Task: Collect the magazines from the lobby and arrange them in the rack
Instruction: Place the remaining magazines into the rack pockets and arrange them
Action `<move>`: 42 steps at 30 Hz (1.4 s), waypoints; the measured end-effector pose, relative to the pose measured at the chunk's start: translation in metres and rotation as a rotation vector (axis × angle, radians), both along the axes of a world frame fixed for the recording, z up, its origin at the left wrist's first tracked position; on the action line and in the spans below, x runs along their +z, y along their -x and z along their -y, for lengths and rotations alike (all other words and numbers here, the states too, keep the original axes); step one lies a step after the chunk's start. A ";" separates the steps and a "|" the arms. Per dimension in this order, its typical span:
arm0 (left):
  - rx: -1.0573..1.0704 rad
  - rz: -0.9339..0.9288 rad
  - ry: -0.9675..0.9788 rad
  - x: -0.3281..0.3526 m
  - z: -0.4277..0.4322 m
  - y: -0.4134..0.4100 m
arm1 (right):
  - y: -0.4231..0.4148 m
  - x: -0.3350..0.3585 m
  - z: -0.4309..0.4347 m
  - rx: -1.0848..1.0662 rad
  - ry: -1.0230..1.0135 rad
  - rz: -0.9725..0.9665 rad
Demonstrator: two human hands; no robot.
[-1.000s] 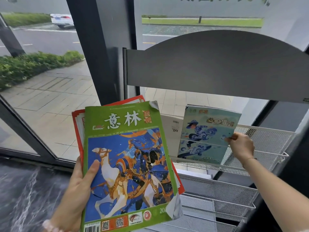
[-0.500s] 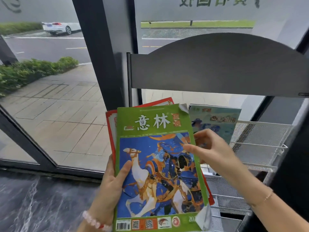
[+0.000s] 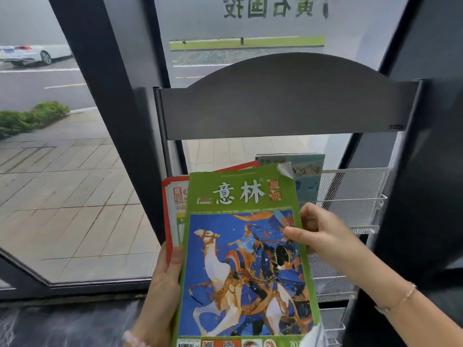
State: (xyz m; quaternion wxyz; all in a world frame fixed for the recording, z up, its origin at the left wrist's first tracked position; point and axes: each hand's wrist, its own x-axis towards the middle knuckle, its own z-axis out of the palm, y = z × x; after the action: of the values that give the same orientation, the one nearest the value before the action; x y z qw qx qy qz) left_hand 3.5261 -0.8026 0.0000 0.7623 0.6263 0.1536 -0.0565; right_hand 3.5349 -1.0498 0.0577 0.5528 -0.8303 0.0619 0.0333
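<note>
Glass wall (image 3: 75,184) with dark frames is seen behind, with pavement and a white car (image 3: 30,53) outside. A rack (image 3: 288,103) with a dark arched top panel is stood against the glass. Its top wire basket (image 3: 350,196) is loaded with one teal magazine (image 3: 307,181), upright at the left side. Contents of the lower baskets (image 3: 330,279) cannot be told. A stack (image 3: 180,221) is held up in front of the rack, with a green magazine (image 3: 245,271) on top and a red magazine (image 3: 175,196) underneath. The stack's left edge is gripped by the left hand (image 3: 162,291). The green magazine's right edge is pinched by the right hand (image 3: 323,234), thumb on the cover.
</note>
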 end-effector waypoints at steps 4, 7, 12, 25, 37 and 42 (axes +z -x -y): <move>-0.035 0.023 -0.054 0.003 0.025 0.002 | 0.000 0.005 0.038 0.077 -0.090 -0.165; -0.032 0.046 -0.093 0.003 0.047 -0.001 | 0.000 0.006 0.069 0.167 -0.169 -0.255; 0.035 0.016 -0.030 0.001 0.101 -0.003 | -0.012 0.007 0.123 0.219 -0.138 -0.188; 0.223 0.029 -0.015 0.000 0.138 0.007 | -0.064 0.044 0.274 -0.211 -0.269 0.463; 0.323 0.024 -0.195 0.016 0.110 0.022 | -0.129 0.041 0.283 -0.363 -0.061 0.616; 0.382 0.010 -0.211 0.022 0.102 0.029 | -0.126 0.038 0.303 -0.353 -0.255 0.588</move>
State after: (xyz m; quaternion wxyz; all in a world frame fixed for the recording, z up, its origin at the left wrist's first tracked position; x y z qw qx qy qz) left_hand 3.4970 -0.9046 0.0216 0.6900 0.6625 0.2706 0.1087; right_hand 3.6611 -1.3529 0.0953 0.6432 -0.7054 0.0380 -0.2954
